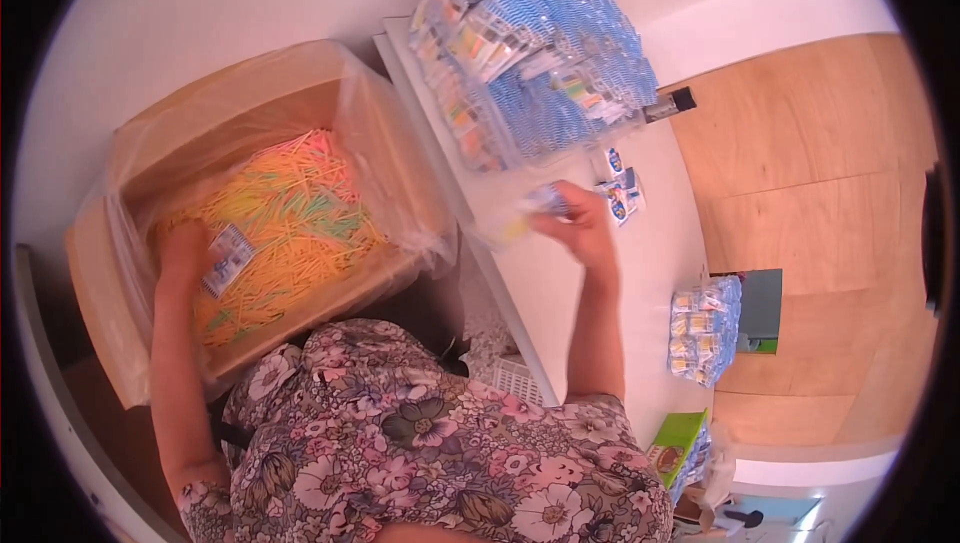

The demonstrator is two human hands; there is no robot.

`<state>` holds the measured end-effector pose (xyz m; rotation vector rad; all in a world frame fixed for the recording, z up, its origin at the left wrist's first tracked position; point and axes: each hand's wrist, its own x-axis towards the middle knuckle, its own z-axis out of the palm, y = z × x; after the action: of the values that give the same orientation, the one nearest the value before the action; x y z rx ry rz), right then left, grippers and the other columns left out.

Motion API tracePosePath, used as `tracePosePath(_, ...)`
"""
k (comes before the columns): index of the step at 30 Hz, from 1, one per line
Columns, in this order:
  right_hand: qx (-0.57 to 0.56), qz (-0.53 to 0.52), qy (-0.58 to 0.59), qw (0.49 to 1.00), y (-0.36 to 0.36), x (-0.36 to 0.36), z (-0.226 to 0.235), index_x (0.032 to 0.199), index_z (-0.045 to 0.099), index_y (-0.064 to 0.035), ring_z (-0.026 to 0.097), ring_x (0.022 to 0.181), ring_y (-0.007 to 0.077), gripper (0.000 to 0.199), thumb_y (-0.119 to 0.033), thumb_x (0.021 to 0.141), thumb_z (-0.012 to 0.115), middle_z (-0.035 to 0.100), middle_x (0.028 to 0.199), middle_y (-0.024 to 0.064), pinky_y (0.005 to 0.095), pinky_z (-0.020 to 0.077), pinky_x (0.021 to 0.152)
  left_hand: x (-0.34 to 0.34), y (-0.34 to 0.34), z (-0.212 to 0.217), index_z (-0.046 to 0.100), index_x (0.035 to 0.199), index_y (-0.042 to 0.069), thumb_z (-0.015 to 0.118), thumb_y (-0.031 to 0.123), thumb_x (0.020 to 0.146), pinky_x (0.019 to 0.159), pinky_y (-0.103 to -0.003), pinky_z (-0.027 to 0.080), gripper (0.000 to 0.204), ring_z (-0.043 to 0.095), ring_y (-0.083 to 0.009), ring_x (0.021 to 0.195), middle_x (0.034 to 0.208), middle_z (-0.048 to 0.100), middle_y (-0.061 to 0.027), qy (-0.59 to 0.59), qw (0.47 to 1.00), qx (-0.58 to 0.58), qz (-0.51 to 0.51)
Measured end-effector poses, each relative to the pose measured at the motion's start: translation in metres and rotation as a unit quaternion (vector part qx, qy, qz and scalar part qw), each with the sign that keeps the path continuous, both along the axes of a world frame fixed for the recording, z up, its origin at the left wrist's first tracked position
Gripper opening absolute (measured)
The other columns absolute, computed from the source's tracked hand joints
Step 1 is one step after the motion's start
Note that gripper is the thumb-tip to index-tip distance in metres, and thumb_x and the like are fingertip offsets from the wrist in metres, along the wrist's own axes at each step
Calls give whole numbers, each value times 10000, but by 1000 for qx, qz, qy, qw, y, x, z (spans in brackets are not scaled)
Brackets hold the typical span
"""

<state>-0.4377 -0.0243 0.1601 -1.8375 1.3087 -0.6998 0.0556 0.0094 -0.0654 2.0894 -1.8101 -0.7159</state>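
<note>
My left hand [188, 248] reaches into a cardboard box [105, 273] lined with clear plastic and full of thin yellow, orange and green sticks [290, 213]. It holds a small blue-and-white packet [228, 258] over the sticks. My right hand [575, 223] is stretched over the white table [560, 293] and grips another small packet [545, 201] at the near edge of a big heap of blue-and-white filled packets [545, 53].
Two loose packets [618, 188] lie just past my right hand. A stacked bundle of packets [705, 328] sits on the table's right side, a green box [680, 443] near its corner. A white slotted basket [520, 378] stands below the table edge. Wooden floor lies to the right.
</note>
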Motion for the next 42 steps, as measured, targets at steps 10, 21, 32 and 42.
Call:
tracePosePath(10,-155,-274,422,850,-65,-280,-82,952,629,0,584,646,174,258,-125,728,599,632,721,107,329,478,578,14,1,-15,690,870,95,757,140,518,741,-392,511,361,643,-309,834,900,663,-142,-107,982,133,-85)
tracePosePath(21,-544,-56,193,815,11,33,-27,870,623,35,608,753,273,116,78,763,614,643,825,150,335,495,685,0,-13,11,704,885,120,716,136,638,761,-379,507,249,640,-277,895,917,671,-115,-104,972,209,-23)
tracePosePath(32,-191,410,382,806,-87,311,-203,799,649,-29,622,813,352,146,-102,762,528,630,833,193,424,492,705,-3,-9,55,690,898,137,654,94,671,798,-401,491,234,624,-275,950,968,662,-117,-112,987,97,62)
tracePosePath(42,-105,430,328,835,-80,303,-220,913,609,13,620,857,349,186,-39,753,529,608,955,207,425,509,722,-6,-20,45,594,983,-11,577,-22,723,755,-310,487,260,631,-201,845,902,656,-107,414,895,-27,166)
